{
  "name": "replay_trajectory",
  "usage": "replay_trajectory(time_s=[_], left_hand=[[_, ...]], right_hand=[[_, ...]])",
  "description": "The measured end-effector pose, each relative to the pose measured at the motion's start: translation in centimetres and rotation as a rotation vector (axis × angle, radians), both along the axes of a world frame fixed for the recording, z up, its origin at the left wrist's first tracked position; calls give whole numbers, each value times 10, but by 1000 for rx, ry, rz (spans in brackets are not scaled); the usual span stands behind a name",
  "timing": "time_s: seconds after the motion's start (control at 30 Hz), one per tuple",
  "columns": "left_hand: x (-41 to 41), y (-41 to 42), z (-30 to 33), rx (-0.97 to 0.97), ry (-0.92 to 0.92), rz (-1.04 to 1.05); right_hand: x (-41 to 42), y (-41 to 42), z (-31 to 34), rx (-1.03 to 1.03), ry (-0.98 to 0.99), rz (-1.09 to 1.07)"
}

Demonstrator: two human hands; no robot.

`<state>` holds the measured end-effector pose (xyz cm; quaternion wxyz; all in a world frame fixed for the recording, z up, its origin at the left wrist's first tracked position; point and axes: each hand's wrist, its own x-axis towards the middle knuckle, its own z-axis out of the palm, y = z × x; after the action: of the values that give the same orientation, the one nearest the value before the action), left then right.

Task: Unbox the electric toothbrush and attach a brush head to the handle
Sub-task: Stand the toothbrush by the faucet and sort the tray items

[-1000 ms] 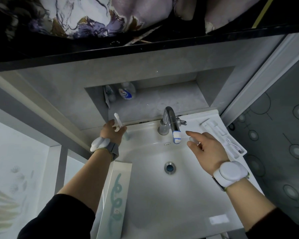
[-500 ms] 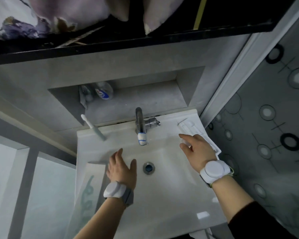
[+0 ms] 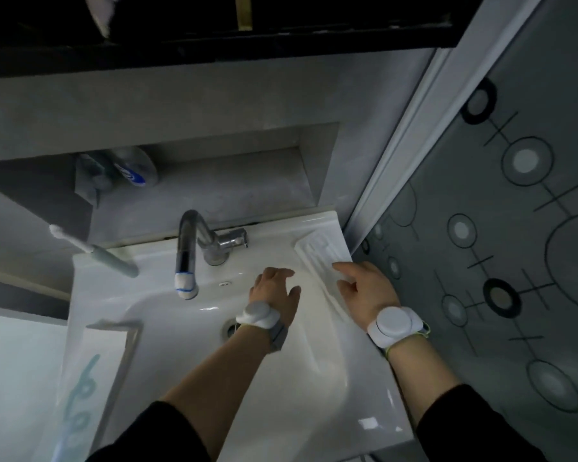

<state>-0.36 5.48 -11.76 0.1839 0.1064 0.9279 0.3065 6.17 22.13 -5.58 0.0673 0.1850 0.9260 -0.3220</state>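
The electric toothbrush point(image 3: 111, 258), pale green handle with a white brush head on it, stands tilted at the sink's back left corner, apart from both hands. A white plastic packaging tray point(image 3: 321, 255) lies on the sink's right ledge. My right hand point(image 3: 364, 291) rests on the tray's near part, fingers spread; what lies under the palm is hidden. Over the basin just left of the tray, my left hand point(image 3: 276, 291) hovers open with nothing in it. The toothbrush box point(image 3: 97, 378), white with a teal pattern, lies on the left ledge.
A chrome faucet point(image 3: 194, 248) with a white and blue tip stands at the back of the white sink point(image 3: 214, 411). The drain point(image 3: 229, 328) shows beside my left wrist. Bottles point(image 3: 131, 171) stand in the wall niche. A patterned glass panel point(image 3: 498, 261) closes the right side.
My left hand let go of the toothbrush at the back left corner and crossed the basin to the right. My right hand moved onto the tray. The view swung right.
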Motion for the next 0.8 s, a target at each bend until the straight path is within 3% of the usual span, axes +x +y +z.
replay_trajectory(time_s=[0.47,0.7,0.8], left_hand=[[-46,79,-6,-330,-95,-73],[-51,89,-9,-378,-86,-7],[-48,88,-16,-304,6,70]], right_hand=[[-6,41,-21,-62,-6,-94],[0,32,-28,-68,-1,-74],[3,32,-29,-59,-5,-75]])
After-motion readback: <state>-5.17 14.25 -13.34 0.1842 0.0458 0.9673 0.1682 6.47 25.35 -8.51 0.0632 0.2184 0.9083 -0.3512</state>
